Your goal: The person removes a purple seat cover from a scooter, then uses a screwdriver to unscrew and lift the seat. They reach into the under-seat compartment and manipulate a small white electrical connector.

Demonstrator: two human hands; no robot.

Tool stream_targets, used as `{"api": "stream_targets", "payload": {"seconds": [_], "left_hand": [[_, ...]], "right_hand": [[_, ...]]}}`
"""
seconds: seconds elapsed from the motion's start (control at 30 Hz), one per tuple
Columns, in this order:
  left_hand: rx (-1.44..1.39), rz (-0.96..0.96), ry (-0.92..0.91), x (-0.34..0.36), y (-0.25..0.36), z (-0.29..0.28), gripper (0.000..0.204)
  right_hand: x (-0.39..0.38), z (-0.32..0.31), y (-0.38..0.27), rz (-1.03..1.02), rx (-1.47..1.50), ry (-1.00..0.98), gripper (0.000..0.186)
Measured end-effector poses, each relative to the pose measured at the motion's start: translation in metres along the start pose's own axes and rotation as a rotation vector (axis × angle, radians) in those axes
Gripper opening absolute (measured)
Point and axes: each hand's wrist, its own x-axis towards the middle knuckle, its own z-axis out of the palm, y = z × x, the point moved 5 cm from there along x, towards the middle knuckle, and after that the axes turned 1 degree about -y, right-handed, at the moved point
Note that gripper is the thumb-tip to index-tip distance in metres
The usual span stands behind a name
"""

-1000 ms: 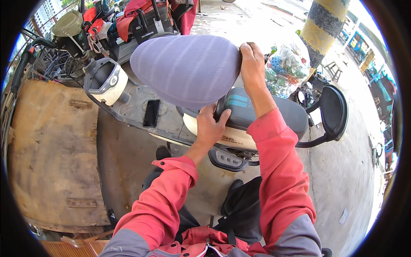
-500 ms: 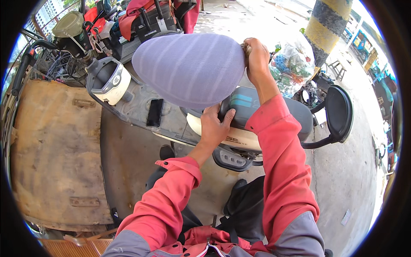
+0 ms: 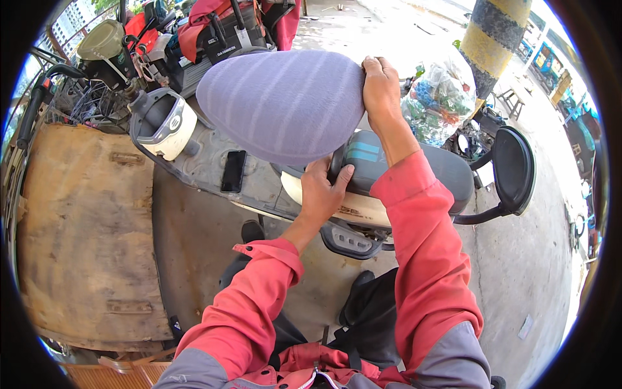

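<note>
A large egg-shaped saddle pad in lavender striped fabric (image 3: 282, 107) is tilted up above an electric scooter, its narrow end to the left. My right hand (image 3: 382, 84) grips the fabric at its broad right end, fingers curled over the edge. Below, my left hand (image 3: 325, 191) lies against the pad's lower edge and a dark part beside the seat, its thumb pointing right. Its other fingers are partly hidden behind the pad. Just right of it is the scooter's dark grey seat (image 3: 414, 165) with blue stripes.
A black phone (image 3: 234, 171) lies on the scooter's grey footboard (image 3: 204, 172). Left stands a wooden board (image 3: 91, 240). Behind are a toolbox (image 3: 227, 35) and cables. At the right are a black backrest (image 3: 514, 170), a bag of rubbish (image 3: 440, 97) and a striped pillar (image 3: 495, 42).
My right hand has moved slightly left, and its fingers have shifted higher over the pad's edge. The bunched cloth no longer shows there. My left hand has barely moved.
</note>
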Motion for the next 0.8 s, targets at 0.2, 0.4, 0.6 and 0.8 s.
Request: {"api": "stream_targets", "payload": {"seconds": [0.2,0.4,0.6,0.8], "left_hand": [[0.036,-0.032,-0.026,0.0,0.003,-0.001,0.034],[0.041,-0.025,-0.033,0.0,0.003,-0.002,0.034],[0.021,-0.037,-0.022,-0.001,-0.001,-0.001,0.036],[0.043,-0.03,-0.016,-0.001,0.0,-0.001,0.036]], "right_hand": [[0.011,-0.003,0.012,0.294,0.347,-0.119,0.027],[0.004,-0.007,0.005,0.22,0.225,-0.135,0.032],[-0.007,0.0,-0.011,0.064,0.018,-0.045,0.038],[0.005,-0.001,-0.002,0.179,0.224,-0.069,0.029]]}}
